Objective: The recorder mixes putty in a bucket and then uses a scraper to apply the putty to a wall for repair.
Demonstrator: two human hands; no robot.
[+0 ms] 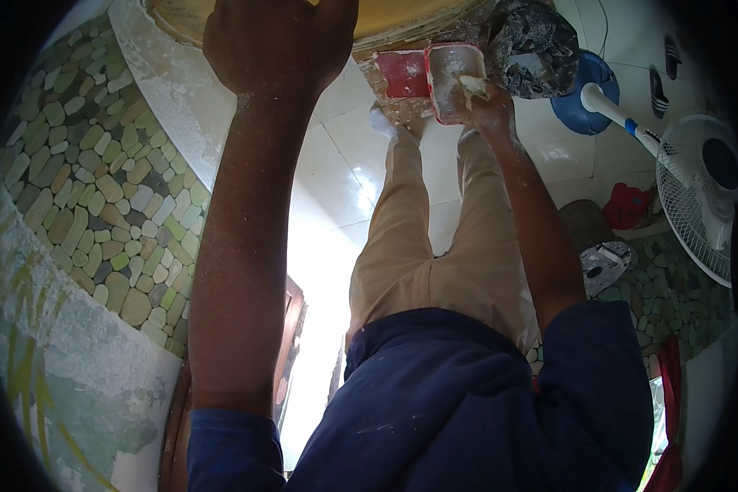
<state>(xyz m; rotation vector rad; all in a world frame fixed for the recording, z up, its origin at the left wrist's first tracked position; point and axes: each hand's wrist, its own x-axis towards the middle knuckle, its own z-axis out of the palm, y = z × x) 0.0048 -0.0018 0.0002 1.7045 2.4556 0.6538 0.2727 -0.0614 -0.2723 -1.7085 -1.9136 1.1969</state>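
Note:
My left hand (277, 41) is raised close in front of me at the top, beside a yellow surface with a curved, pale-smeared rim (410, 31). Its fingers run out past the upper edge, so what they do is hidden. Lower down and to the right, my right hand (492, 108) grips the near right side of a red-rimmed tray (444, 72). The tray's inside is coated with whitish paste. Pale smears cover the thumb and fingers of that hand. Against the tray's left side is a red flat piece (402, 75), also smeared white.
A crumpled dark plastic bag (537, 49) stands right of the tray. Beyond it are a white standing fan (703, 176) with a blue base (584, 94) and dark sandals (658, 92). A pebble-patterned wall (107, 180) rises on the left. Pale tiles (328, 168) cover the floor.

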